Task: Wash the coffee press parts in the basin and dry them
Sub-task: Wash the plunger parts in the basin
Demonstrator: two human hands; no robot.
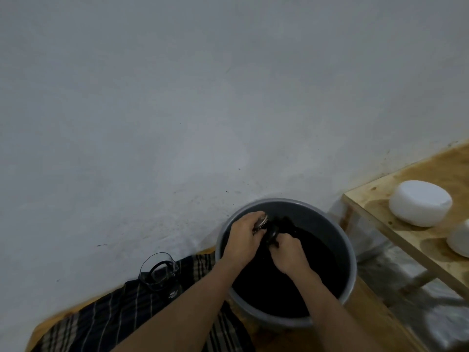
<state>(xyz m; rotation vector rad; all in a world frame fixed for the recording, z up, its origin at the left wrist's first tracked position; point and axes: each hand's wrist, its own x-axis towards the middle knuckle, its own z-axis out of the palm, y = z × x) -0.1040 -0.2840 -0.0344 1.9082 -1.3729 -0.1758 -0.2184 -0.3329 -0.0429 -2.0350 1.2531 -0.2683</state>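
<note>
A grey round basin [349, 250] holds dark water at the lower middle. Both hands are over it. My left hand [243, 237] grips the round metal filter disc [261, 221] of the press plunger near the basin's far rim. My right hand [288, 252] is closed on a dark piece [272, 235] right beside the disc; whether it is the lid or a cloth is hard to tell. The glass carafe [158, 271] with a black handle stands on a striped cloth [106, 316] to the left of the basin.
A pale wall fills the upper frame, close behind the basin. To the right stands a wooden shelf [396, 232] with two white round objects [420, 203] on it. Basin and cloth rest on a wooden surface [375, 313].
</note>
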